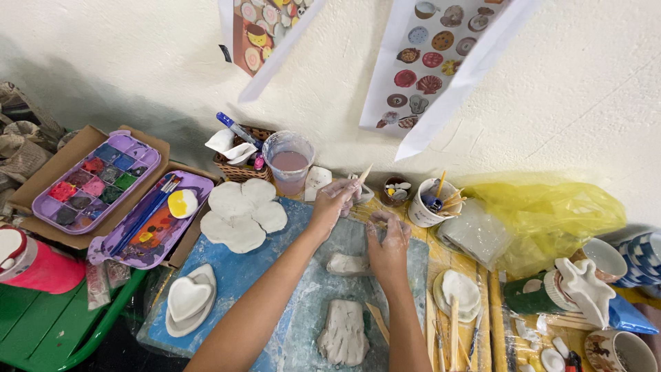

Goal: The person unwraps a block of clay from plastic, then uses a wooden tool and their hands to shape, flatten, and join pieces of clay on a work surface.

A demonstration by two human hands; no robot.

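the wooden stick (364, 173) is pinched in the left hand (335, 200), tip poking up toward the wall at the far edge of the blue mat (206, 313). going left to right — the flower-shaped clay slab (241, 212) lies just beside that wrist, and i judge a careless sweep of the forearm could dent its soft petals. the cup of cloudy water (289, 162) stands close behind the slab; a bump from the stick hand might tip it over the clay. the left arm stretches long across the mat, wrist cocked, fingers closed round the stick. the small clay lump (348, 264) sits between the two arms, near enough to get flattened by a resting wrist. the right hand (389, 241) is held palm down, fingers curled inward — whether it grips anything i cannot tell. the pot of tools (430, 203) stands just beyond it, easy to knock.
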